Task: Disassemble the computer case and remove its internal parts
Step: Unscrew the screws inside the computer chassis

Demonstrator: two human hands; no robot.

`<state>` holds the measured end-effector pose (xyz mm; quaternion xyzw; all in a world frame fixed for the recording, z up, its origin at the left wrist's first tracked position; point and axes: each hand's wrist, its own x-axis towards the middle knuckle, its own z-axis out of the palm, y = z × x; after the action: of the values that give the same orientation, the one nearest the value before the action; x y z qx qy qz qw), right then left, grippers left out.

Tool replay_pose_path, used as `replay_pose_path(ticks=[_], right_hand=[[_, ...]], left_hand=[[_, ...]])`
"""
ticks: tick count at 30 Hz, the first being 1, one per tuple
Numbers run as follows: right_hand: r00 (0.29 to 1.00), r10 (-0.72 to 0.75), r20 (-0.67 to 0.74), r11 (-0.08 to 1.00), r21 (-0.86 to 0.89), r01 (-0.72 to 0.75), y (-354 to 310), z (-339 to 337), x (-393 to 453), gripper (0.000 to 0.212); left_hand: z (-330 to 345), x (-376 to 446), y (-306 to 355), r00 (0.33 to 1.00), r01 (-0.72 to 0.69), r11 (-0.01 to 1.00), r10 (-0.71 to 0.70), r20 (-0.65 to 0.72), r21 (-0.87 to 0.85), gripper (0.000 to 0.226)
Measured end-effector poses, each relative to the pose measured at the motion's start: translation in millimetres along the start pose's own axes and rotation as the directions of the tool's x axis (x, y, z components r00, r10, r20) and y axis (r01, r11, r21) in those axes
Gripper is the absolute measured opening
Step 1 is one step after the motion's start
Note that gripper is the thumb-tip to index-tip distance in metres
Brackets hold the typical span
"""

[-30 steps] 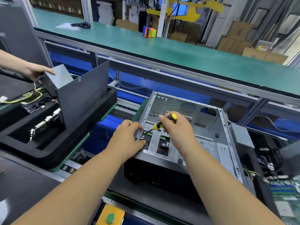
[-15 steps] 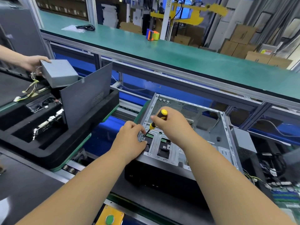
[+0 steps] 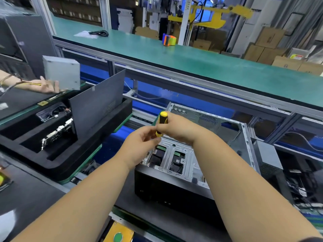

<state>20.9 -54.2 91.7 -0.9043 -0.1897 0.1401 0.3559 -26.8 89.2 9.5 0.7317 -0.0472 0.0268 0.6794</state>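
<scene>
Overhead, the right hand's grip (image 3: 174, 127) wraps a yellow-and-black screwdriver (image 3: 162, 123); just beside it, the left hand's grip (image 3: 141, 142) pinches near its shaft, above the open computer case (image 3: 201, 151).

open grey computer case (image 3: 206, 137) on side, black front nearest

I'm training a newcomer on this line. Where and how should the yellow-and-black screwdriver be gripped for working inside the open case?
Probably by the handle, from above and the right, as the right hand does now. The screwdriver stands nearly upright over the computer case, yellow cap on top, so fingers wrap the handle's middle. The left hand steadies near the lower end.
</scene>
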Motion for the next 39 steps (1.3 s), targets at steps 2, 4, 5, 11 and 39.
replay_pose_path(ticks=[2, 4, 5, 11, 39], right_hand=[[0.999, -0.011, 0.030, 1.000, 0.025, 0.010, 2, -1, 1, 0.021], [0.999, -0.021, 0.042, 1.000, 0.022, 0.020, 4, -3, 2, 0.022], [0.999, -0.030, 0.041, 0.999, 0.012, 0.030, 4, -4, 3, 0.018], [0.995, -0.083, 0.052, 0.996, 0.050, 0.081, 7, -13, 0, 0.020], [0.989, -0.147, 0.022, 0.946, 0.296, 0.134, 9, -14, 0, 0.026]], left_hand=[[-3, 1, 3, 0.999, -0.040, 0.999, 0.040, 0.013, 0.017, 0.022], [-4, 3, 4, 0.998, -0.055, 0.996, 0.055, -0.002, 0.074, 0.020], [-4, 4, 4, 0.998, -0.056, 0.993, 0.057, -0.009, 0.104, 0.020], [-3, 8, 7, 0.994, -0.080, 0.964, 0.095, -0.048, 0.254, 0.015], [8, 9, 1, 0.978, -0.112, 0.953, 0.155, -0.136, 0.281, 0.010]])
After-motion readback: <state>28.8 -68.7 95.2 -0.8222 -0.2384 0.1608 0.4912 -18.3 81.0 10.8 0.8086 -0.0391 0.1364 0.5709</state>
